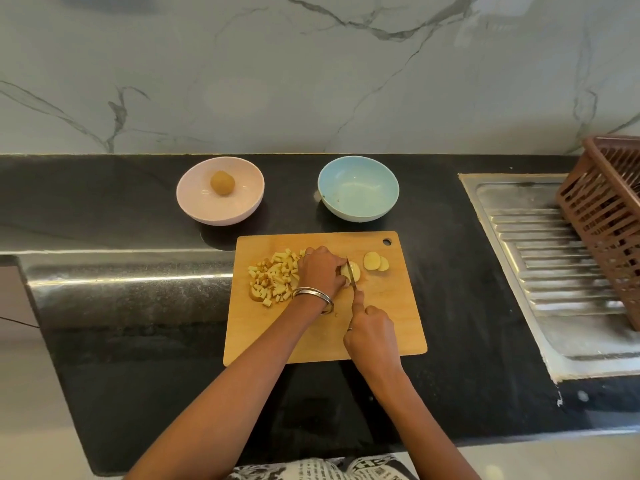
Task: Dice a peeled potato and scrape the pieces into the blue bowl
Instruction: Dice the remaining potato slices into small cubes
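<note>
While the right hand (372, 332) clenches a knife (352, 276) handle just below the frame's centre, forefinger laid along the spine, the thin blade stands edge-down in a pale, rounded chunk of peeled potato (350, 271). The left hand (320, 270), two metal bangles at the wrist, curls its grip over that chunk and pins it to a smooth, light wooden cutting board (381, 313) with rounded corners and a hanging hole at its upper right. Left of the hand lies a loose heap of small diced pieces (272, 278), pale yellow with some browner faces, touching the knuckles. Right of the blade, two flat oval slices (375, 262) overlap, apart from the chunk.

Bare wood runs along the board's lower half and right margin. The board's near edge sits back from the counter's (467, 271) front edge, and dark surface shows on all four sides of it.

Above the board, right of centre, the blue bowl (358, 188) stands upright, matte and round, with only specks inside; it is near the board's far edge but not touching. At upper left of the board a pink bowl (220, 192) of like shape holds one round tan ball (222, 182).

Polished black stone forms the counter, with a glossy rounded lip at left. At right, a ribbed steel sink drainboard (554, 265) carries a tilted brown slatted plastic basket (609, 220). A grey-veined marble wall (311, 71) fills the upper frame.
</note>
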